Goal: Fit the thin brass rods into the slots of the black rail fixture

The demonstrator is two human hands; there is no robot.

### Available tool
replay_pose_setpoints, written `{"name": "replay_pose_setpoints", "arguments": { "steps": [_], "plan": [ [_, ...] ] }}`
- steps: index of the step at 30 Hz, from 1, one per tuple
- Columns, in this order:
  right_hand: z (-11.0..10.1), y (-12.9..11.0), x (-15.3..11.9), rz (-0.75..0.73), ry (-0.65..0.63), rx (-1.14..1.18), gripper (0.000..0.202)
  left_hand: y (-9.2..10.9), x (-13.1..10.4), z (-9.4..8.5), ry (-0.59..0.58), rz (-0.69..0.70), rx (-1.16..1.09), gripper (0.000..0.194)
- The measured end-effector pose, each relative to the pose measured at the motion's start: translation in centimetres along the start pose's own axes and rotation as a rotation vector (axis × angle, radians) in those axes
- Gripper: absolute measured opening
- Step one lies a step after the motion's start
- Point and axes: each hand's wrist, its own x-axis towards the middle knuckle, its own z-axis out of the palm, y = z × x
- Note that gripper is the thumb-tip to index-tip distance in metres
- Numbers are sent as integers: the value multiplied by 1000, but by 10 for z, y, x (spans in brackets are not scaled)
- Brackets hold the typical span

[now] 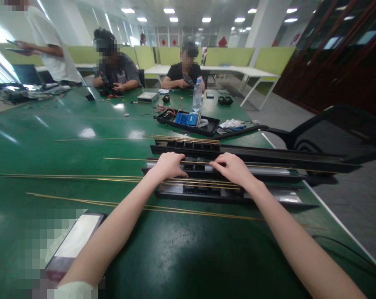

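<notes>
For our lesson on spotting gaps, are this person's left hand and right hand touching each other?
Apart: the head view shows a plain gap between left hand and right hand, with part of a thin golden rod visible in it.

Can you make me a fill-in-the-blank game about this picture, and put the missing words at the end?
1. The big shiny table is coloured ____.
2. On it stands a clear plastic bottle whose cap is ____.
3. Three long black channels lie side by side, and the left hand and right hand are both at the ____ one.
4. The black mesh chair back is on the ____ side of the picture.

Missing words: green; blue; middle; right.
</notes>
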Motion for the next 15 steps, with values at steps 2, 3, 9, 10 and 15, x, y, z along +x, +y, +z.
{"name": "replay_pose_setpoints", "arguments": {
  "steps": [2, 3, 9, 10, 15],
  "plan": [
    [-1, 0, 0, -6, -1, 5, 37, 0, 0, 0, -5, -3, 1, 73],
    [-1, 0, 0, -11, 1, 5, 36, 1, 0, -1, -7, -2, 0, 73],
    [-2, 0, 0, -20, 11, -17, 36, 1, 1, 0, -14, 1, -3, 73],
    [-3, 0, 0, -22, 9, -20, 36, 1, 1, 0, -14, 3, -4, 73],
    [-5, 1, -1, -48, 14, -45, 41, 2, 2, -1, -19, -2, -1, 74]
  ]
}}
